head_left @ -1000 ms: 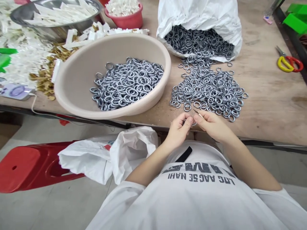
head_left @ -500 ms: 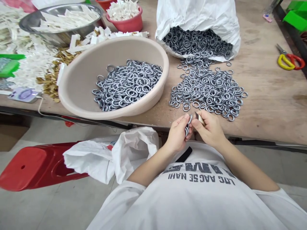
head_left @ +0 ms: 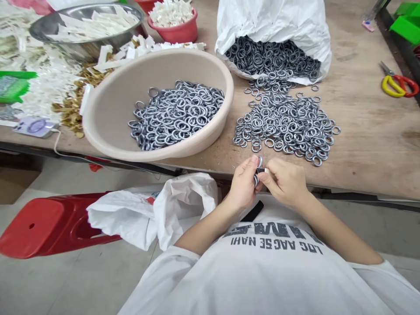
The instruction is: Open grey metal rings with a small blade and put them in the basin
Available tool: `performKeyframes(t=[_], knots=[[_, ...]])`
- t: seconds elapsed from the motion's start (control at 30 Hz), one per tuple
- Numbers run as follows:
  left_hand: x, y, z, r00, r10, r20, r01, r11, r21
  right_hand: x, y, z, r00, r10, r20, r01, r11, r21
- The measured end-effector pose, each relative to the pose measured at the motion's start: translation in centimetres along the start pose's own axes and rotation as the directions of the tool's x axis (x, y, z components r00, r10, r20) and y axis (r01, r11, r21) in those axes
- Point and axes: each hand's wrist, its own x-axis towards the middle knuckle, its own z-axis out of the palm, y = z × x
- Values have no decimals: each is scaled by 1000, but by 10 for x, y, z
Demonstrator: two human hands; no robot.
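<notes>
My left hand is closed around a few grey rings, held just over the table's front edge. My right hand grips a small tool with a dark flat blade, whose handle is mostly hidden by the fingers. That blade lies against the rings in my left hand, between the thumbs. Just beyond the hands spreads a loose pile of grey rings on the table. A large beige basin to the left holds many more such rings.
A white sack full of rings lies open behind the pile. Scissors rest at the right. At the left are a steel bowl, a red tub and white strips. A red stool and white bag stand below.
My right hand has turned and moved left, bringing the dark blade from apart to against the rings. My left hand stays almost in place. The view has shifted slightly.
</notes>
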Motion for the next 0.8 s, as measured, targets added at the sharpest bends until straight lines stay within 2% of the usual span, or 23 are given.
performKeyframes(t=[0.2,0.33,0.4,0.53,0.57,0.7,0.8], knots=[[0,0,-1,1000,8,10,-8,1000,-4,-1,-2,3,999,-20,-24,20,999,-26],[2,0,-6,1000,11,22,-12,1000,27,2,-3,5,999,23,24,-25,998,50],[-1,0,-8,1000,-4,20,3,999,40,7,4,5,995,94,23,-95,990,99],[-10,-1,-10,994,-79,74,76,996,43,18,20,0,941,314,-129,-294,943,154],[-11,-2,-11,994,-86,69,84,996,37,19,21,-1,941,311,-136,-286,942,178],[-6,-3,-18,1000,17,10,-17,999,33,19,7,4,993,115,-27,-102,954,281],[-4,-3,-25,999,45,2,-45,997,56,26,1,9,997,75,27,-80,945,316]])
